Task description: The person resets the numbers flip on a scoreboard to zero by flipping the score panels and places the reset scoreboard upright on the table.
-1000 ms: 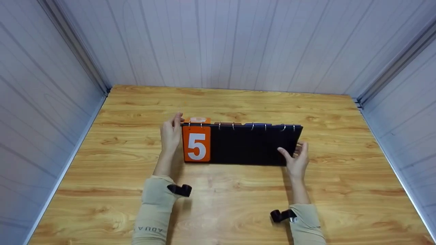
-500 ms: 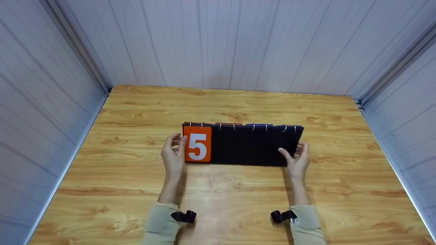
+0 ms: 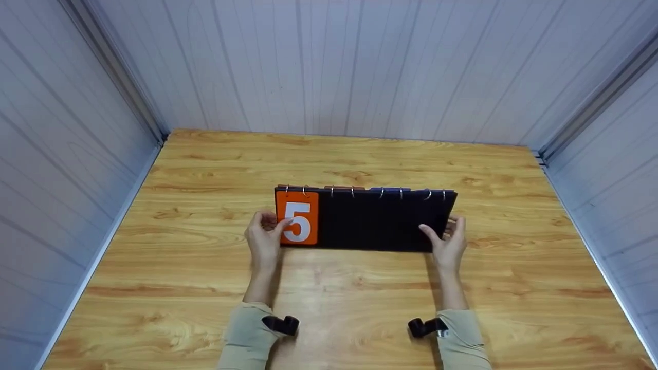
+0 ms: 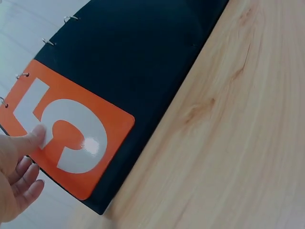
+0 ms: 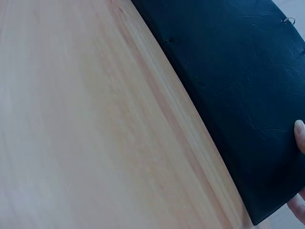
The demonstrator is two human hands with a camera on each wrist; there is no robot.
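Note:
A black flip scoreboard (image 3: 370, 221) stands upright on the table, metal rings along its top edge. On its left end hangs an orange number card (image 3: 312, 234) with a white 5. My left hand (image 3: 264, 241) grips the board's left edge, thumb on the card's face and the other fingers at the back. At the opposite end my right hand (image 3: 449, 249) grips the right edge, thumb on the black front. The left wrist view shows the left thumb (image 4: 33, 137) lying on the 5. Only fingertips of the right hand show in the right wrist view.
The wood-grain table (image 3: 354, 303) spreads around the board. White panel walls (image 3: 329, 67) stand behind it and on both sides. Tops of brown and blue cards (image 3: 390, 190) peek over the board's back edge.
An orange card seen above the top left has gone down behind the board. My left hand has moved down from the top left corner to grip the left edge. The right hand stays put.

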